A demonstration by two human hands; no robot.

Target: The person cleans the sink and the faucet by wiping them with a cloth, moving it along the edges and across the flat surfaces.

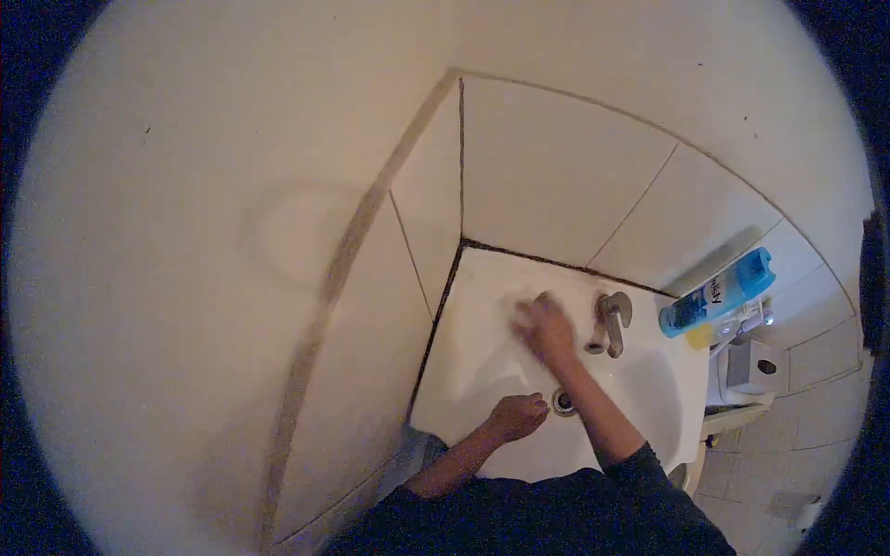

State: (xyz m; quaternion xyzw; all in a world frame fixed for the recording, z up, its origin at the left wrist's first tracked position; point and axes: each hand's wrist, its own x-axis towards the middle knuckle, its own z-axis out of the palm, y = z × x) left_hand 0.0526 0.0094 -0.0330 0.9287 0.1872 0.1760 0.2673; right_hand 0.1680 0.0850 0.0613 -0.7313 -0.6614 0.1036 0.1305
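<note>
Over the near left side of the white sink (654, 398), my left hand (519, 417) is closed, its fingers curled in; whether anything is inside them is hidden. The metal drain (564, 401) lies just to the right of its fingertips. My right hand (547, 329) is farther back, over the sink's rear left part, left of the metal faucet (610, 324). Motion smears its fingers, so I cannot make out their shape or anything in them. The right forearm passes over the basin close to the drain.
A blue bottle (718, 295) stands at the sink's back right corner, with a yellow item (700, 337) beside it. Farther right is a white box-shaped holder (754, 367). Tiled walls (547, 176) border the sink behind and on the left.
</note>
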